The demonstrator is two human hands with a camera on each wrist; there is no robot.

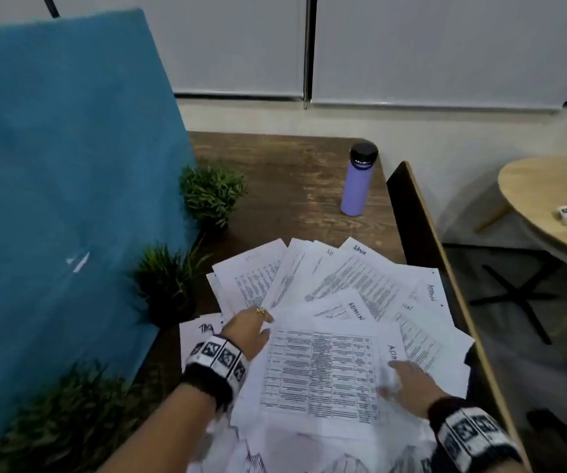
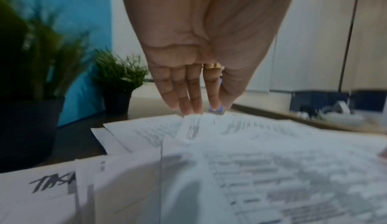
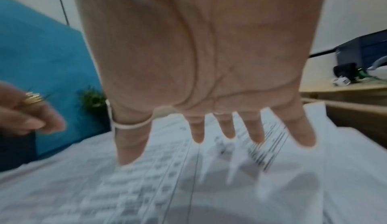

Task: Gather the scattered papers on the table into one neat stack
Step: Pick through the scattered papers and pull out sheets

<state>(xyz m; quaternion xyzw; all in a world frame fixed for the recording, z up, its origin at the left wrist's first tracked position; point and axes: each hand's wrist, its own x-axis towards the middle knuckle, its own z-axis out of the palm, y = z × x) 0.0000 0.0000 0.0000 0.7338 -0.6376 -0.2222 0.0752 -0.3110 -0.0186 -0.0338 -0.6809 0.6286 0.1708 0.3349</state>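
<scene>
Many printed white sheets lie fanned and overlapping on the dark wooden table (image 1: 275, 199). Topmost is a sheet with a printed grid (image 1: 319, 373), nearest to me. My left hand (image 1: 264, 323), wearing a gold ring, is at that sheet's upper left corner. In the left wrist view the left hand (image 2: 201, 110) has straight, close fingers pointing down onto the papers (image 2: 230, 144). My right hand (image 1: 391, 377) lies over the grid sheet's right side. The right wrist view shows the right hand (image 3: 220, 144) with fingers spread just above the print. A sheet marked "TASK" (image 1: 200, 331) pokes out at the left.
A purple bottle (image 1: 357, 180) stands at the back of the table. Three potted plants (image 1: 212, 192) (image 1: 166, 278) (image 1: 63, 414) line a blue partition (image 1: 63, 165) on the left. A raised wooden edge (image 1: 425, 233) bounds the right side. A round table (image 1: 548, 199) stands beyond.
</scene>
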